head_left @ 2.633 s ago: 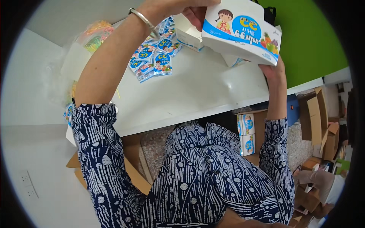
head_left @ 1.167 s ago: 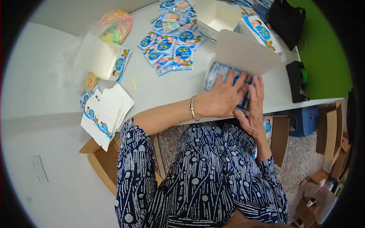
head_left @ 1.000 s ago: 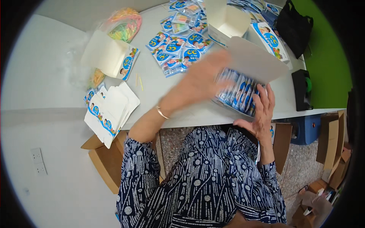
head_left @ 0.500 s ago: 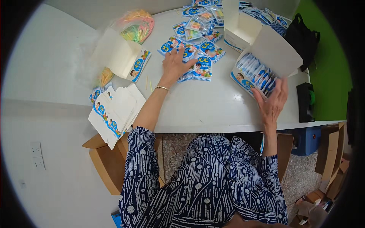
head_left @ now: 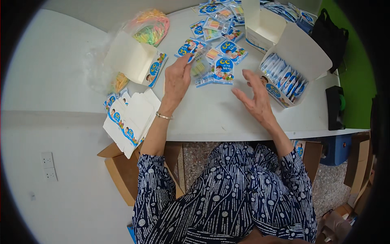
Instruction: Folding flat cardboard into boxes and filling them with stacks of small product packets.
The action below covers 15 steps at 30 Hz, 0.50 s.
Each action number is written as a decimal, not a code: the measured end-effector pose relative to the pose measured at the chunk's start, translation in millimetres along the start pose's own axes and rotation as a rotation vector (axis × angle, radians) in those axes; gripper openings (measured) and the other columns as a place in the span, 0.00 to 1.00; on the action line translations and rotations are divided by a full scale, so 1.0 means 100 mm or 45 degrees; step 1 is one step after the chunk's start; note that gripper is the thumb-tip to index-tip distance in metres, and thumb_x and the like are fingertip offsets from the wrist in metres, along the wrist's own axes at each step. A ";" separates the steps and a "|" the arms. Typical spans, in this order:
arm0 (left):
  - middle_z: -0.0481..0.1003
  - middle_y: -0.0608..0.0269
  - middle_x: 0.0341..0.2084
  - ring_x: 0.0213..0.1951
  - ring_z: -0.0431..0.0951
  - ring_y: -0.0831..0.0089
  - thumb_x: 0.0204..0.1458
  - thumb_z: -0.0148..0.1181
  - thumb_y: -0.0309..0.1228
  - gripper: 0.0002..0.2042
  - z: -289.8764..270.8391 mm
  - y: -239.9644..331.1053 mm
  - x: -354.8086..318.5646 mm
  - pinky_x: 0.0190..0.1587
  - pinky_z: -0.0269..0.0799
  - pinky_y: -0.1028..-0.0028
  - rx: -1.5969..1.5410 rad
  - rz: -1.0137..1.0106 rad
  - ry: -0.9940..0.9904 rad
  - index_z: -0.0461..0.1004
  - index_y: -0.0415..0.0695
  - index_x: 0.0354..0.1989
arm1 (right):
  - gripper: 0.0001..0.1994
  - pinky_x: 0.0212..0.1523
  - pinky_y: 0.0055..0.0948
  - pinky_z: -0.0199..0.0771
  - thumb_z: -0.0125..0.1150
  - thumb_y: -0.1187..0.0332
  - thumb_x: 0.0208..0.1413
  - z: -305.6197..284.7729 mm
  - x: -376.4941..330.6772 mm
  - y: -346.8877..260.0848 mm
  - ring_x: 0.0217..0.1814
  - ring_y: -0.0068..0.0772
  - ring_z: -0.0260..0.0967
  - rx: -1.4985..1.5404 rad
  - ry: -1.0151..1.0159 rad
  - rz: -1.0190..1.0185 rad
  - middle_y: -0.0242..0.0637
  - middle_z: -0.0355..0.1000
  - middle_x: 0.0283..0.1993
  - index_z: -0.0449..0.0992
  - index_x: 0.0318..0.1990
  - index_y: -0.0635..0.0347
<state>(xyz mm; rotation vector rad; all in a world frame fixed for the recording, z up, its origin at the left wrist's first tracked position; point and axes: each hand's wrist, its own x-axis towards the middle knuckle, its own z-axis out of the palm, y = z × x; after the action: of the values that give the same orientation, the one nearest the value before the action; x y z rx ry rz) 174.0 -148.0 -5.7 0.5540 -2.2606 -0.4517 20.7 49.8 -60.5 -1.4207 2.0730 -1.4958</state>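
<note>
My left hand is closed at the fingertips on a small flat packet, blurred, its see-through side showing. It hangs just over a loose group of blue-and-white packets; one packet lies face up beside it. With fingers apart and nothing in them, my right hand hovers over the table to the right of that group. Close to its right stands a carton with its lid up, holding a row of upright packets.
Another open carton stands behind. At left are an open carton, a bag of coloured sticks and flattened cartons. A tape dispenser and a black bag sit at the right edge. Cardboard boxes are below the table.
My left hand has lifted a packet off the pile and drawn slightly back. My right hand has left the filled carton and moved left.
</note>
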 end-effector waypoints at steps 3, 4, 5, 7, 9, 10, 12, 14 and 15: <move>0.76 0.49 0.24 0.23 0.74 0.64 0.55 0.54 0.23 0.08 -0.10 0.24 -0.04 0.27 0.68 0.71 -0.198 -0.094 -0.085 0.75 0.36 0.41 | 0.30 0.58 0.36 0.66 0.67 0.63 0.52 0.01 0.15 -0.09 0.63 0.38 0.62 0.266 -0.045 0.044 0.43 0.67 0.58 0.64 0.61 0.64; 0.76 0.53 0.24 0.23 0.73 0.71 0.56 0.54 0.23 0.08 -0.11 0.28 -0.05 0.28 0.67 0.75 -0.321 -0.233 -0.173 0.75 0.36 0.41 | 0.30 0.58 0.36 0.66 0.67 0.63 0.52 0.02 0.16 -0.09 0.63 0.38 0.62 0.265 -0.045 0.049 0.43 0.67 0.58 0.64 0.61 0.64; 0.76 0.53 0.24 0.23 0.73 0.71 0.56 0.54 0.23 0.08 -0.06 0.27 -0.08 0.28 0.67 0.75 -0.325 -0.234 -0.179 0.75 0.36 0.41 | 0.31 0.58 0.34 0.66 0.67 0.62 0.52 0.04 0.17 -0.07 0.62 0.35 0.63 0.317 -0.127 0.091 0.41 0.68 0.57 0.63 0.62 0.64; 0.74 0.62 0.22 0.24 0.69 0.81 0.59 0.54 0.26 0.08 0.05 0.21 -0.13 0.27 0.64 0.79 -0.757 -0.418 -0.210 0.75 0.36 0.42 | 0.33 0.57 0.31 0.66 0.67 0.62 0.52 0.06 0.16 -0.09 0.61 0.32 0.64 0.368 -0.211 0.131 0.38 0.69 0.56 0.62 0.63 0.63; 0.74 0.64 0.22 0.25 0.70 0.82 0.59 0.54 0.27 0.08 0.14 0.23 -0.17 0.28 0.65 0.78 -0.775 -0.416 -0.248 0.75 0.37 0.43 | 0.27 0.50 0.25 0.70 0.66 0.62 0.54 0.07 0.14 -0.12 0.51 0.26 0.70 0.862 -0.475 0.371 0.35 0.73 0.51 0.67 0.59 0.65; 0.74 0.65 0.23 0.26 0.71 0.83 0.59 0.54 0.27 0.09 0.17 0.24 -0.17 0.28 0.66 0.78 -0.788 -0.413 -0.284 0.75 0.37 0.43 | 0.27 0.50 0.25 0.70 0.66 0.62 0.54 0.05 0.13 -0.11 0.51 0.26 0.70 0.859 -0.470 0.376 0.35 0.73 0.51 0.67 0.59 0.65; 0.75 0.65 0.24 0.27 0.72 0.83 0.59 0.55 0.28 0.09 0.15 0.31 -0.18 0.29 0.67 0.78 -0.904 -0.511 -0.363 0.75 0.37 0.44 | 0.20 0.40 0.22 0.71 0.65 0.65 0.54 -0.02 0.11 -0.08 0.39 0.21 0.71 0.799 -0.569 0.510 0.35 0.76 0.44 0.74 0.52 0.66; 0.75 0.64 0.25 0.28 0.73 0.82 0.58 0.56 0.29 0.10 0.08 0.32 -0.25 0.30 0.69 0.79 -1.011 -0.614 -0.435 0.75 0.37 0.45 | 0.18 0.39 0.25 0.72 0.64 0.66 0.53 -0.17 0.11 -0.10 0.37 0.25 0.71 0.548 -0.615 0.401 0.38 0.76 0.41 0.75 0.50 0.66; 0.76 0.65 0.31 0.32 0.75 0.81 0.58 0.57 0.29 0.12 0.02 0.28 -0.29 0.35 0.72 0.78 -0.891 -0.549 -0.639 0.74 0.37 0.47 | 0.16 0.37 0.28 0.72 0.63 0.67 0.53 -0.23 0.11 -0.11 0.35 0.29 0.72 0.293 -0.645 0.291 0.41 0.75 0.37 0.76 0.47 0.66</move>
<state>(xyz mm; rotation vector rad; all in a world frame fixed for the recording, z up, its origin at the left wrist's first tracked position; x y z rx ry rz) 183.4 -109.2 -11.2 0.5902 -2.2032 -1.6717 6.8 55.0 -37.3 -1.2609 1.6327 -1.0995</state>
